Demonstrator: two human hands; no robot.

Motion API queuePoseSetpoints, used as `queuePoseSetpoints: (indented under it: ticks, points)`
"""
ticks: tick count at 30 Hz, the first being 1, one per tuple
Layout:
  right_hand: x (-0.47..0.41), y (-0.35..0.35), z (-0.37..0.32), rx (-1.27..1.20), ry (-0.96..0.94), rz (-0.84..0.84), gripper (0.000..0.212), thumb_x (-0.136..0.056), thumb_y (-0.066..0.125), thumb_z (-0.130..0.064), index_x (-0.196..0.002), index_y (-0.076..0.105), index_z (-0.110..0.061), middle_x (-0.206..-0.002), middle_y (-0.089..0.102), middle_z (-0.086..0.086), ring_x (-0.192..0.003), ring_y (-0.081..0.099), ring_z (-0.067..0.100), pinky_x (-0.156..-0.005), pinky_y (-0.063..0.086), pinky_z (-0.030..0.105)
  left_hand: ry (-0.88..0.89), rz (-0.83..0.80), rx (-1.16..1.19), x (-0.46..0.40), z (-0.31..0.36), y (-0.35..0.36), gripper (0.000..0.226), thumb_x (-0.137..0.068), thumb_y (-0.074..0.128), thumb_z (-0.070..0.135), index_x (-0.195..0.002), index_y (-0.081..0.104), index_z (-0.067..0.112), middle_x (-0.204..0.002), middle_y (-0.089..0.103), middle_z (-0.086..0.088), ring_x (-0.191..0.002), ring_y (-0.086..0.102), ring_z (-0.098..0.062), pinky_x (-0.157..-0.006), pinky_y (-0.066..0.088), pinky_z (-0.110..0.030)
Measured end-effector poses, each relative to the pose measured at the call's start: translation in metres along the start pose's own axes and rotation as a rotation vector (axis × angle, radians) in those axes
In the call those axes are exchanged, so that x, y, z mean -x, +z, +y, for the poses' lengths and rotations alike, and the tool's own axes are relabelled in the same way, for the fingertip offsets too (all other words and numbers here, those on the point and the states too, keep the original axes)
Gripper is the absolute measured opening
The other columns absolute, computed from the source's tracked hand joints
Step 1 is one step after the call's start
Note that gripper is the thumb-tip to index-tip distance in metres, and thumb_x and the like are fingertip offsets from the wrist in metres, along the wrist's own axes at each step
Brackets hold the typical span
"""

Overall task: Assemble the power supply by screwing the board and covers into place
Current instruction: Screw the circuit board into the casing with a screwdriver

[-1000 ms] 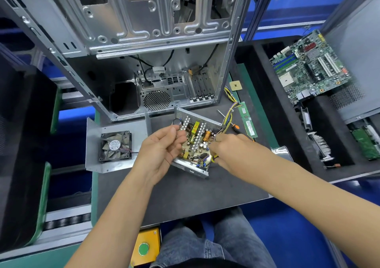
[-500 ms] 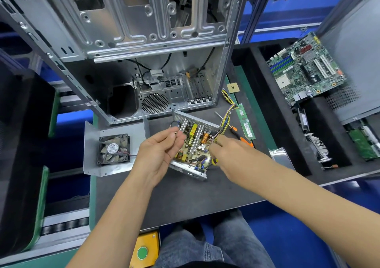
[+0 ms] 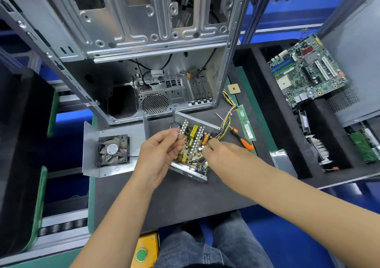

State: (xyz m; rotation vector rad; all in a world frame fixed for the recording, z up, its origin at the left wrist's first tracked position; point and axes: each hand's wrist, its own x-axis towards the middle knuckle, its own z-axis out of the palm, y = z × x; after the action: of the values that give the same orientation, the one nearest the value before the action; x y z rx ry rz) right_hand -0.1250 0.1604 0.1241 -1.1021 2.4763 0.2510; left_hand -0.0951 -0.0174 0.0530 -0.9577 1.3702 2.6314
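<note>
On the dark mat before you sits the open supply (image 3: 190, 150) — board bare in its steel tray.
Your left hand (image 3: 159, 156) pinches something small over its left edge; whether your right hand (image 3: 221, 154) grips anything, you cannot tell. Copper coil, yellow part, wire bundle; the fan (image 3: 113, 150) label reads HKFAN.

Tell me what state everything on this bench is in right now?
Power supply: open, cover off, board exposed.
Cover with fan: detached, lying left of the supply.
Screwdriver: lying unused on the mat.
Computer case: open, side panel off.
Left hand: fingers curled, pinching something small.
Right hand: fingertips down on the board.
</note>
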Motion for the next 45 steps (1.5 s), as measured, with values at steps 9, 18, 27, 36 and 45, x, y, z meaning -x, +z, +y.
queuePoseSetpoints:
  ticks: [9,18,27,36,45]
  points:
    - [-0.022,0.002,0.007,0.064,0.096,0.048,0.035,-0.091,0.057,-0.005,-0.066,0.033,-0.013,-0.064,0.025,0.0,-0.085,0.064,0.033,-0.06,0.04,0.034,-0.013,-0.002,-0.031,0.001,0.0,0.0,0.009,-0.092,0.065,0.002,-0.098,0.072,0.001,-0.082,0.075,-0.011,-0.074,0.072,-0.015,-0.068,0.058,-0.021]
    - [-0.002,0.004,0.007,-0.021,-0.054,0.054,0.024,-0.088,0.057,0.0,-0.098,0.045,-0.018,-0.099,0.039,0.002,-0.079,0.052,0.025,-0.06,0.042,0.035,-0.012,-0.002,-0.037,0.0,0.0,0.0,0.009,-0.093,0.064,0.005,-0.098,0.071,0.003,-0.08,0.075,-0.009,-0.07,0.071,-0.013,-0.063,0.057,-0.02]
    - [-0.01,0.001,0.014,-0.116,0.128,0.091,0.028,-0.097,0.055,-0.04,-0.1,0.061,-0.013,-0.1,0.062,0.007,-0.094,0.063,0.033,-0.076,0.05,0.037,-0.037,-0.001,-0.031,0.003,0.003,0.004,0.009,-0.092,0.064,0.0,-0.094,0.073,0.003,-0.082,0.075,-0.012,-0.071,0.072,-0.015,-0.065,0.058,-0.021]
    - [0.012,0.02,0.058,-1.654,0.465,0.684,0.031,-0.077,0.078,-0.043,-0.059,0.066,-0.02,-0.055,0.041,0.004,-0.052,0.028,0.016,-0.054,0.022,0.03,-0.059,-0.052,0.128,0.009,0.007,0.0,0.009,-0.076,0.073,0.015,-0.081,0.081,0.012,-0.085,0.075,-0.012,-0.076,0.075,-0.019,-0.064,0.058,-0.024]
    - [-0.019,0.046,0.033,-2.242,0.625,0.817,0.029,-0.095,0.062,-0.032,-0.076,0.049,-0.015,-0.057,0.044,0.0,-0.044,0.029,0.011,-0.043,0.025,0.023,-0.012,-0.061,0.196,0.018,-0.003,0.017,0.01,-0.079,0.07,0.014,-0.078,0.079,0.012,-0.094,0.076,-0.017,-0.094,0.075,-0.03,-0.072,0.06,-0.029]
